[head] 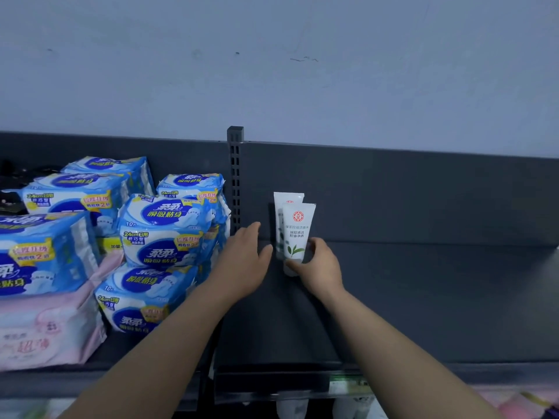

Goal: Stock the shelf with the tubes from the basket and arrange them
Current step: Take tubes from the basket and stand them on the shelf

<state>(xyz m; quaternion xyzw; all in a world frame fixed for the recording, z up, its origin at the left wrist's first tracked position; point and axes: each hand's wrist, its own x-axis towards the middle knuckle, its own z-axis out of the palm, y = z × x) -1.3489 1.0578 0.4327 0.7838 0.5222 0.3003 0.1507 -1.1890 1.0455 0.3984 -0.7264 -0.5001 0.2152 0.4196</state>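
Observation:
Two white tubes stand cap-down on the dark grey shelf [423, 297] near its back panel. The front tube [297, 228] has a red emblem and a green leaf print. The back tube [286, 199] is mostly hidden behind it. My right hand [317, 267] is closed around the front tube's lower end and cap. My left hand [242, 261] hovers just left of the tubes, fingers spread, holding nothing. The basket is out of view.
Blue and white pad packs [163, 234] are stacked on the left shelf section, with pink packs [45, 331] in front. A slotted upright post [235, 176] divides the sections. A pale wall rises above the shelf. Blurred white items sit below the shelf's front edge.

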